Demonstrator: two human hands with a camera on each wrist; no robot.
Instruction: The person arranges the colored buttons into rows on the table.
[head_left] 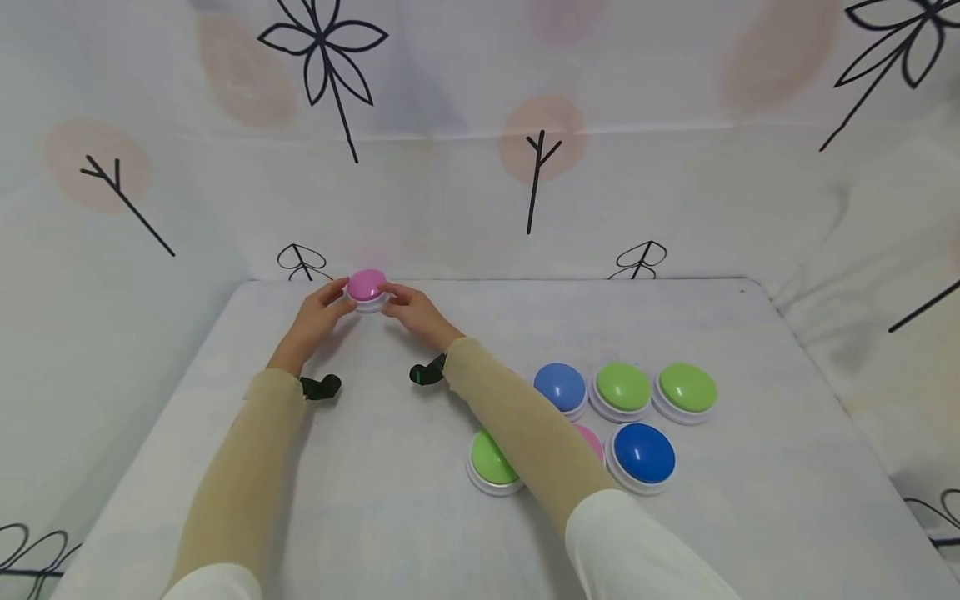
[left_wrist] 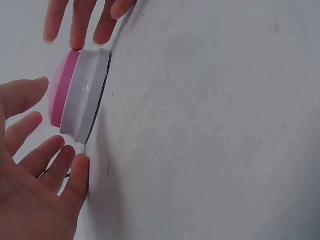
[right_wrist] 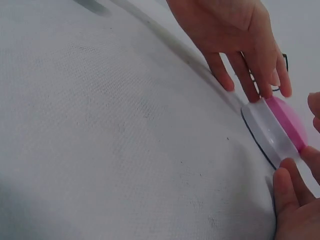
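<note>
A pink push button (head_left: 367,286) with a white base sits at the back edge of the table. My left hand (head_left: 318,319) is at its left side. From the right, my right hand (head_left: 418,312) reaches to it. In the left wrist view, loosely bent fingers of the left hand (left_wrist: 42,175) spread just beside the white base, the thumb near the pink dome. Fairly straight fingertips of the right hand (left_wrist: 92,20) come right up to the button's other side. The right wrist view shows the right hand (right_wrist: 300,205) with fingertips at the button's rim.
On the right half of the white table (head_left: 375,517) stand more push buttons: a light blue one (head_left: 560,387), green ones (head_left: 623,387), a dark blue one (head_left: 644,454) and a pink one (head_left: 590,440) partly behind my right sleeve. A patterned white cloth (head_left: 450,192) hangs behind the table.
</note>
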